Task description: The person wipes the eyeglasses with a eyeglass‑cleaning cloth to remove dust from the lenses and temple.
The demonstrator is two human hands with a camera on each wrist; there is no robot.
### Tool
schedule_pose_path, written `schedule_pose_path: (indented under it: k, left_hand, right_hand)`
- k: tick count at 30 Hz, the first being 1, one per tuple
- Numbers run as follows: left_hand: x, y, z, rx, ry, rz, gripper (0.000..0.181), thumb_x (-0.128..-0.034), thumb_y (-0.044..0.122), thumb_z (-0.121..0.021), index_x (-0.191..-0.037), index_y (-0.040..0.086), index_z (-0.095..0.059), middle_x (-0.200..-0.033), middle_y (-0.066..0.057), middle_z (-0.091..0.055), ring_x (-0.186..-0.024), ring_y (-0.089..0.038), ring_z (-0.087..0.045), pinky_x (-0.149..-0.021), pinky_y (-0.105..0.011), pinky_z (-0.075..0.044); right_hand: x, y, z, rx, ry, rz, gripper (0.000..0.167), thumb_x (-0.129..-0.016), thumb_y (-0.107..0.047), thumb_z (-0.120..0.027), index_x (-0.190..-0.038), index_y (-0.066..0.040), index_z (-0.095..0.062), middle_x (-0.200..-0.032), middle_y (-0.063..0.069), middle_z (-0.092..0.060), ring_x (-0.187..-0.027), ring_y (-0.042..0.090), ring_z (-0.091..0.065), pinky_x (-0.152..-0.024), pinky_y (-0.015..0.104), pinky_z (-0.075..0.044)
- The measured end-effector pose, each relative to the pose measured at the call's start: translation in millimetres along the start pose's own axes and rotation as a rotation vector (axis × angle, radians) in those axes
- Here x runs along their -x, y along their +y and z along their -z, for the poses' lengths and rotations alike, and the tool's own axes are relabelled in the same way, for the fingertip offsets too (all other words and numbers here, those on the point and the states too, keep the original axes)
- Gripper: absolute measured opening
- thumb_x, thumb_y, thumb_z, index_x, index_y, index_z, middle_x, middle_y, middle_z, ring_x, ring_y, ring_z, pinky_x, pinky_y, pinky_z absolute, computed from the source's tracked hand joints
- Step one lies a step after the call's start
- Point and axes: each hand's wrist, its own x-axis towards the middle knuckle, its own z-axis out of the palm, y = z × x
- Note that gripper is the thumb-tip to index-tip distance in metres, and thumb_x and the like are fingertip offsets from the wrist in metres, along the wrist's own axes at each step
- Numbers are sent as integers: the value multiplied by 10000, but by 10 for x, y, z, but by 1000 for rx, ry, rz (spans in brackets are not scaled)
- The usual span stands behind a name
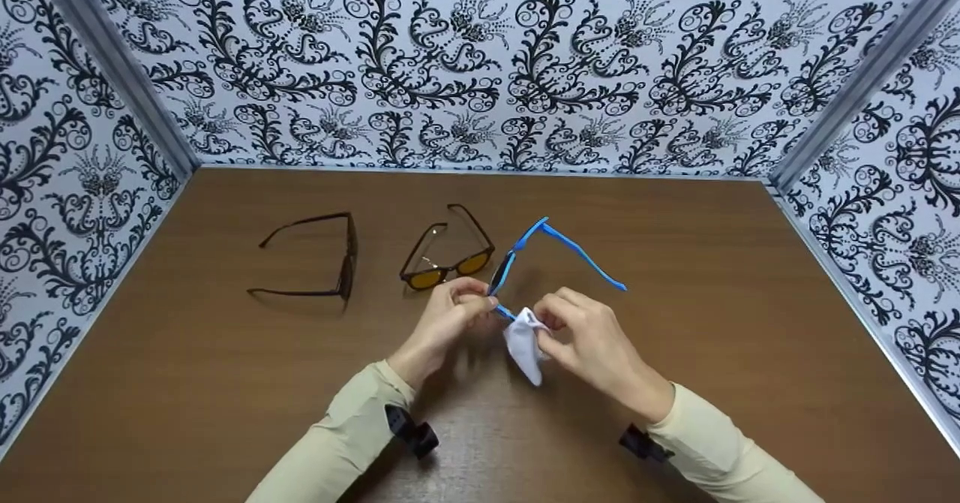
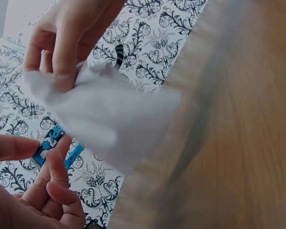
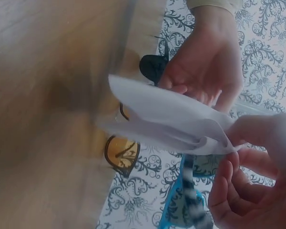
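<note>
My left hand (image 1: 448, 317) pinches a pair of blue-framed sunglasses (image 1: 510, 264) near one hinge, with the other temple sticking out to the right. In the left wrist view, the thumb and fingers of that hand hold a blue, black and white patterned part of the sunglasses (image 2: 50, 144). My right hand (image 1: 596, 339) pinches a white cloth (image 1: 525, 344) at the near temple, and the cloth's loose end hangs down. From the right wrist, the cloth (image 3: 167, 117) covers part of the blue sunglasses (image 3: 181, 202). Whether the cloth presses on the temple is hidden.
Black-framed glasses with amber lenses (image 1: 472, 263) lie open just beyond my left hand. Farther left, dark sunglasses (image 1: 349, 259) lie with temples spread. The brown table (image 1: 187, 383) is walled by black-and-white patterned panels (image 1: 465, 60).
</note>
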Motion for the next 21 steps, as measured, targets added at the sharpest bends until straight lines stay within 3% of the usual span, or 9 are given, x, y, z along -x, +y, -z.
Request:
schedule_pose_path:
  k: [9,16,21]
  left_hand:
    - [-37,84,165,-61,-6,1,234,-816,22,-642,-1015,-87,-586,-770,-65,-656,-666,-112,-605,-675,-316,-504]
    - [-108,126,343,-115,-7,24,223,-830,28,-629,-1010,-98,-590,-765,-73,-651,-669,-128,-606,-706,-348,-513]
    - [-165,198,471,-143,-38,97,243,-856,38,-608,-1053,-102,-581,-802,-106,-652,-718,-228,-659,-793,-442,-524]
  right_hand:
    - [77,121,111,-9,-62,12,224,-661,58,-676,-782,-101,-574,-725,-24,-536,-653,113,-542,-553,271,-474]
    - [115,243,247,-31,-53,-1,246,-642,86,-651,-780,-103,-574,-727,-59,-528,-644,81,-531,-546,261,-466]
    - [110,322,400,-111,-34,-8,252,-667,122,-676,-814,-71,-609,-763,-55,-559,-662,89,-552,-587,197,-469]
